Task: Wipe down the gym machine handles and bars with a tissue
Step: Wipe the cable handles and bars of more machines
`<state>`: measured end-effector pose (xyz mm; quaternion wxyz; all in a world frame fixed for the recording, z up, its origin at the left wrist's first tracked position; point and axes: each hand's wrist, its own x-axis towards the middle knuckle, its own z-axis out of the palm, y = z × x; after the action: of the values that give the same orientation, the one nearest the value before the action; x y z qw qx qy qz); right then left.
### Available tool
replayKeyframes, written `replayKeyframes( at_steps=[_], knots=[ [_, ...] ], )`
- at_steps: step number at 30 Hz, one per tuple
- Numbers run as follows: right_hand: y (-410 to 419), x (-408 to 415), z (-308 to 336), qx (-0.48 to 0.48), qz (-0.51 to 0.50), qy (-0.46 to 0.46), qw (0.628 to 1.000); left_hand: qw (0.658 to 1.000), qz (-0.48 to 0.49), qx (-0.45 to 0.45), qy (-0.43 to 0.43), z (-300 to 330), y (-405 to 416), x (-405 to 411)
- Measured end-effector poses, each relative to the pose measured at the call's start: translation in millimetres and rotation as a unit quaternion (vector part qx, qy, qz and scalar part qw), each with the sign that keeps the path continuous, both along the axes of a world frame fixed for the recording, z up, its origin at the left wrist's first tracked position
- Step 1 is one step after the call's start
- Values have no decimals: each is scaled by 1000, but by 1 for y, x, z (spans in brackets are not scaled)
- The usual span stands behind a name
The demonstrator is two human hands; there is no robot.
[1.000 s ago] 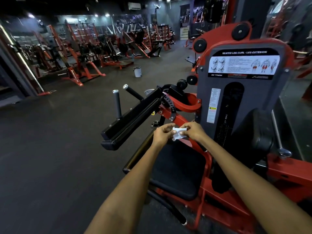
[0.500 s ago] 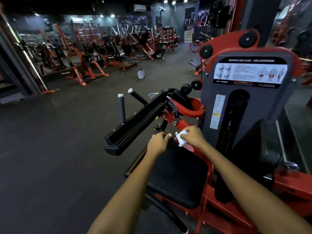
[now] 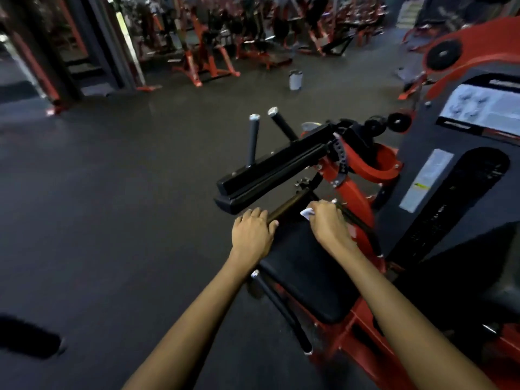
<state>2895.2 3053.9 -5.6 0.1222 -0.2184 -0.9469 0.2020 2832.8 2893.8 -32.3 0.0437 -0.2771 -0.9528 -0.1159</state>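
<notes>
A red and black seated leg machine (image 3: 450, 192) fills the right side. My right hand (image 3: 327, 220) is closed around a crumpled white tissue (image 3: 307, 213), just above the front of the black seat pad (image 3: 306, 277). My left hand (image 3: 253, 232) rests on a dark brownish bar (image 3: 287, 205) that runs along the seat's left side, fingers curled over it. Two upright black handles with silver caps (image 3: 253, 139) stick up behind the long black pad (image 3: 270, 175). A lower black bar (image 3: 281, 308) lies under the seat's left edge.
Dark rubber floor (image 3: 126, 206) spreads to the left. Rows of red machines (image 3: 211, 52) stand at the back, with a small grey bin (image 3: 295, 80) on the floor before them. A dark blurred object (image 3: 28, 336) sits at the bottom left.
My hands have parted: the left let go of the tissue and dropped onto the side bar, while the right kept the tissue. The view tilted down and closer to the machine.
</notes>
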Motion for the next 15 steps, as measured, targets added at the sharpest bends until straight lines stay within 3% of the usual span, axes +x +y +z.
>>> replayKeyframes(
  at_steps=[4,15],
  knots=[
    [-18,-11,-15,37,76,-39,996,992,94,-58,-62,-15,-19,14],
    [-60,-36,-23,51,308,-79,947,946,309,-29,-89,-9,-48,57]
  ],
)
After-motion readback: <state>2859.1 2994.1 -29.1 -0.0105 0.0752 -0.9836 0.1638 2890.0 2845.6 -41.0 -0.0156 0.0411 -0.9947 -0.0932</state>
